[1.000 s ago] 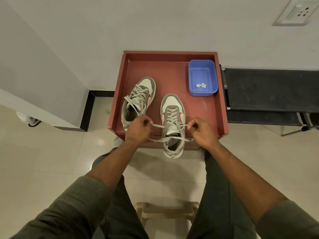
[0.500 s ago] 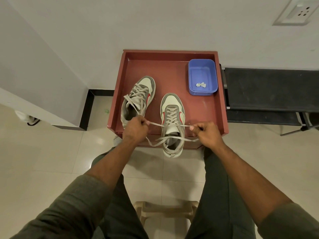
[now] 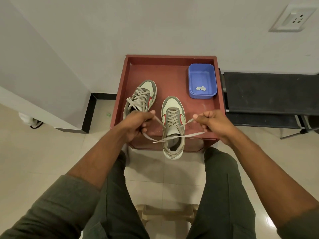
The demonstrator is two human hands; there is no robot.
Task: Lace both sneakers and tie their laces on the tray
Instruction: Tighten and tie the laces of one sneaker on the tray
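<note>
On the left of the red tray [image 3: 209, 107] lies the left sneaker [image 3: 140, 99], toe turned toward the wall, its laces threaded and lying in loose strands over the tongue; whether they are knotted cannot be told from here. Just in front of it the left hand [image 3: 136, 125] is closed around one end of a flat grey lace [image 3: 158, 120], pulling it out to the left. In the middle stands the right sneaker [image 3: 173, 125], toe pointing away, heel overhanging the tray's near edge, laced up to the top eyelets. The two free tails cross over its open collar. To the right, the right hand [image 3: 213, 124] is clenched on the other lace end, thumb and forefinger pinching the strip close to where it leaves the shoe. Further right and back, a blue tub [image 3: 202, 83] holds a small crumpled scrap. The lace looks soft, limp and light, so it should fold easily but may slip if held slack; gripping near the eyelets, as both hands do, seems best for the first crossing. The shoe itself appears light enough to shift under a hard tug, given its overhang.
</note>
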